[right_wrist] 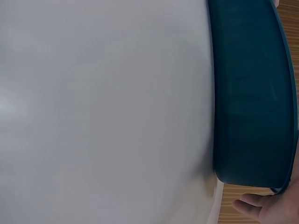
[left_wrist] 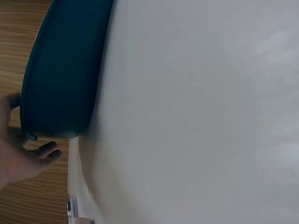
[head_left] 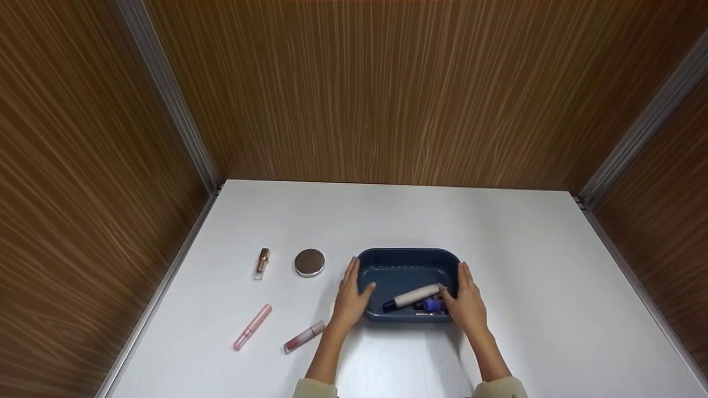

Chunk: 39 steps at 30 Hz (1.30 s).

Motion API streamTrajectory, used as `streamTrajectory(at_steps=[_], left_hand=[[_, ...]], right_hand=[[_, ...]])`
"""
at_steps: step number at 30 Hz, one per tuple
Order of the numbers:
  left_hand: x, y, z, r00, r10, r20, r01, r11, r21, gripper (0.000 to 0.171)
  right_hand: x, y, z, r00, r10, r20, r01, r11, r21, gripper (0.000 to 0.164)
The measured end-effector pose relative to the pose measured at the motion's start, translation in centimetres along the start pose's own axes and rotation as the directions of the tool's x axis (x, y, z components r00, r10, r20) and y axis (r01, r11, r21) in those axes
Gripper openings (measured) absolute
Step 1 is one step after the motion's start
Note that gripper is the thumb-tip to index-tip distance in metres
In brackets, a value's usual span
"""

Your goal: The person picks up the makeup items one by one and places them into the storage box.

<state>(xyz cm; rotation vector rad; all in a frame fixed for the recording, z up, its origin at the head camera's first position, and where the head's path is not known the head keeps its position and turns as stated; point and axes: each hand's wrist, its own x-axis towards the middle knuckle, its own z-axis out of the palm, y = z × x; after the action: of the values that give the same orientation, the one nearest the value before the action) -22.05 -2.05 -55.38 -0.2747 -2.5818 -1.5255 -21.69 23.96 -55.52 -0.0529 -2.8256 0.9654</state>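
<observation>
A dark blue plastic bin [head_left: 398, 318] rests on the white table. My left hand [head_left: 349, 301] grips its left end, thumb over the rim and fingers along the outside; the left wrist view shows that hand [left_wrist: 21, 161] at the bin's end wall. On the opposite end my right hand [head_left: 469, 307] holds the rim the same way, seen also as a hand [right_wrist: 280, 205] in the right wrist view. Inside lies a cream squeeze tube [head_left: 417, 295] with a black cap, over a blue-purple item [head_left: 433, 305] and other small pieces, partly hidden.
Left of the bin lie a round brown compact [head_left: 310, 262], a gold-capped lipstick-like tube [head_left: 261, 263], a slim pink tube [head_left: 253, 327] and a lip gloss [head_left: 305, 336] near my left forearm. Wood-grain panels [head_left: 365, 94] wall the table at the back and sides.
</observation>
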Motion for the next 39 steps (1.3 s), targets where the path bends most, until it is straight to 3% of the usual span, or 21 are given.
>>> streamTrajectory(at_steps=[4,9,18,24,29,39], left_hand=[[-0.7,0.1,-1.0,0.996,0.014,-0.085,-0.011,1.0,0.03,0.057],[-1.5,0.1,-2.3,0.983,-0.038,-0.179,0.057,0.993,0.106,0.047],[-3.5,-0.4,-5.1,0.953,-0.058,-0.296,0.145,0.949,0.28,0.037],[-4.2,-1.5,-6.0,0.941,-0.078,-0.329,0.202,0.911,0.361,0.037],[-4.7,-2.3,-6.4,0.924,-0.149,-0.353,0.286,0.882,0.375,0.038],[-5.6,-3.8,-7.0,0.897,-0.257,-0.36,0.381,0.862,0.334,0.038]], right_hand=[[0.1,-0.1,0.0,1.0,-0.006,-0.007,0.006,1.0,0.001,0.073],[0.2,-0.1,0.1,1.0,-0.006,-0.009,0.006,1.0,0.011,0.073],[0.0,0.1,0.0,1.0,-0.002,-0.027,0.003,1.0,0.028,0.072],[-0.2,0.1,0.0,0.999,-0.001,-0.035,0.002,1.0,0.024,0.071],[-0.2,0.0,0.1,1.0,0.01,-0.02,-0.009,1.0,0.022,0.07],[-0.2,0.1,0.2,0.999,-0.005,-0.054,0.006,1.0,0.027,0.069]])
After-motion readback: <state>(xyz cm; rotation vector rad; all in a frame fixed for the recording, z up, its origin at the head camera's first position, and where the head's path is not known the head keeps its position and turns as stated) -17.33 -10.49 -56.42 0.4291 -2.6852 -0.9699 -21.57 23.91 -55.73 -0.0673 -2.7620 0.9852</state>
